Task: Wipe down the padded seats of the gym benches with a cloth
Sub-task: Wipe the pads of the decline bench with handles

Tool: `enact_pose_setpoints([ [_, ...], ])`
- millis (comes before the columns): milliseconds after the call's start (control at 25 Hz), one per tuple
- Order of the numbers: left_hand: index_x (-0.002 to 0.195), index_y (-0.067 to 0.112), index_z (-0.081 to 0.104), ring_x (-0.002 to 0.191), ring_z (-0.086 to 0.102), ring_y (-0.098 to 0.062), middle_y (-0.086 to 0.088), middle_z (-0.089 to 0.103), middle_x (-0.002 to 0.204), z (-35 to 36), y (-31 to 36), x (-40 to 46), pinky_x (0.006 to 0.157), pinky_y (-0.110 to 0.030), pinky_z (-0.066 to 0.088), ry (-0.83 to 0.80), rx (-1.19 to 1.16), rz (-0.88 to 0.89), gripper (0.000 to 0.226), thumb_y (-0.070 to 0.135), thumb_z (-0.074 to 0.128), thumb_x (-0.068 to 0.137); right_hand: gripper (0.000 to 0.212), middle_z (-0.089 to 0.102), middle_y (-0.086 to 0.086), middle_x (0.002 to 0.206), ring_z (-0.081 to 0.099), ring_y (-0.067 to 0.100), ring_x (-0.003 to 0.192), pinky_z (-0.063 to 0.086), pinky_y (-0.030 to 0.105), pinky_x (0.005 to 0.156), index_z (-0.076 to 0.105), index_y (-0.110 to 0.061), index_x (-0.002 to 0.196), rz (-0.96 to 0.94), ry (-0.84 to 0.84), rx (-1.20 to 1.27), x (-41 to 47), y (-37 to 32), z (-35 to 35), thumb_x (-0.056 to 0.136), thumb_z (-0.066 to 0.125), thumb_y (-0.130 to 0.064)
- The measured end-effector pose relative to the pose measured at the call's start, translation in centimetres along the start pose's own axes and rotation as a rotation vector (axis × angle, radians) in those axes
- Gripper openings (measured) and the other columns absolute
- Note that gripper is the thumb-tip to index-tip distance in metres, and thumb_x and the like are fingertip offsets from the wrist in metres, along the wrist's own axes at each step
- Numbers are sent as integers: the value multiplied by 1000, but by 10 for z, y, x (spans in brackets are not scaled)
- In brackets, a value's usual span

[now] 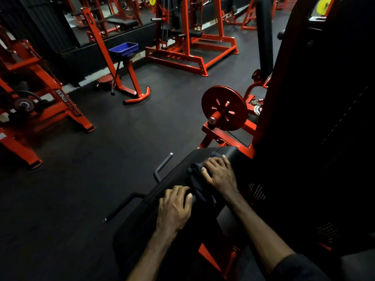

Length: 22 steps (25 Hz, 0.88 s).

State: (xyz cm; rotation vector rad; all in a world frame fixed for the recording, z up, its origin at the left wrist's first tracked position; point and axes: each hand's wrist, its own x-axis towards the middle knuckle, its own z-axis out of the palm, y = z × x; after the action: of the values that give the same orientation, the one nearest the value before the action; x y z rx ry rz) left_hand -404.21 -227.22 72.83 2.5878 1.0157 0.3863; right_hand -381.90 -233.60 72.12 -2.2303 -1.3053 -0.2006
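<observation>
We look down on a dim gym w/ a dark rubber floor [101, 159] ringed by red steel machines: a cable station [190, 37] at top centre, a plate-loaded frame [40, 102] at left. At right stands a tall black machine body [314, 118], very dark, detail hard to make out. Beside it, a red weight plate [225, 108] sits on a horizontal peg. A blue plastic tray [124, 49] rests atop a small red stand further back. In the lower centre is the black padded seat [172, 179], angled away from us, w/ two dark handle bars [162, 165] sticking out on its left side. Both our bare forearms reach onto the pad. Our right hand [220, 173] lies on top of a dark cloth [195, 179], fingers curled over it in a loose grip, pressing it against the seat's upper surface near the far end. Our left hand [175, 205] sits just beside the cloth, nearer us, fingers bent over the pad's left edge, gripping the seat. The two hands are near each other but not touching.
</observation>
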Motion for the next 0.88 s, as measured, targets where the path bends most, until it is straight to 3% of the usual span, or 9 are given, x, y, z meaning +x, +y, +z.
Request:
enact_pose_setpoints([
  [120, 138, 37, 61, 117, 57, -13, 21, 60, 134, -1, -1, 2, 90, -43, 52, -5, 20, 19, 46, 59, 39, 105, 37, 65, -12, 134, 50, 15, 142, 20, 56, 128, 70, -27, 121, -84, 68, 36, -23, 9, 8, 107, 39, -41],
  [280, 146, 41, 60, 113, 57, -15, 19, 60, 129, 2, -3, 2, 86, -43, 52, -19, 63, 24, 50, 61, 39, 106, 28, 65, -9, 123, 53, 16, 132, 16, 46, 129, 66, -30, 110, -3, -18, 22, 6, 10, -4, 104, 43, -46],
  [360, 148, 40, 59, 112, 57, -17, 15, 60, 126, 0, -1, 4, 86, -43, 53, -32, 68, 24, 54, 62, 35, 104, 31, 64, -13, 132, 48, 13, 140, 15, 50, 130, 68, -30, 119, 6, 18, 46, -4, 7, -1, 106, 43, -43],
  [440, 147, 36, 59, 114, 57, -19, 12, 60, 126, 0, 1, 10, 88, -45, 53, -69, 64, 33, 59, 61, 31, 102, 35, 62, -13, 139, 45, 14, 146, 15, 53, 130, 69, -28, 124, -16, 58, 92, -20, 11, 7, 105, 42, -40],
  [600, 139, 27, 62, 121, 56, -23, 8, 60, 136, 1, 5, 32, 93, -47, 51, -95, 4, 100, 58, 57, 32, 99, 38, 68, -8, 130, 54, 19, 139, 15, 50, 130, 73, -24, 112, 61, 25, 76, 14, 17, -4, 100, 42, -44],
  [720, 151, 26, 55, 142, 46, -14, 12, 51, 157, 9, 4, 44, 108, -42, 42, -155, -124, 171, 67, 54, 25, 99, 44, 52, -10, 157, 28, 13, 158, 8, 57, 131, 68, -28, 134, 166, 43, 140, -6, 5, 4, 104, 43, -49],
  [800, 156, 19, 53, 152, 38, -14, 4, 47, 164, 14, 0, 53, 118, -42, 34, -202, -214, 217, 74, 52, 21, 97, 60, 33, -9, 170, 9, 14, 164, -4, 52, 132, 58, -30, 149, 187, 35, 193, -26, -1, 6, 101, 49, -64],
  [880, 159, 18, 50, 157, 34, -14, 1, 45, 167, 19, -4, 63, 125, -44, 30, -241, -263, 247, 77, 53, 20, 97, 71, 30, -5, 173, 9, 20, 165, 0, 56, 131, 57, -29, 151, 177, 14, 116, -15, 8, 6, 94, 54, -72],
])
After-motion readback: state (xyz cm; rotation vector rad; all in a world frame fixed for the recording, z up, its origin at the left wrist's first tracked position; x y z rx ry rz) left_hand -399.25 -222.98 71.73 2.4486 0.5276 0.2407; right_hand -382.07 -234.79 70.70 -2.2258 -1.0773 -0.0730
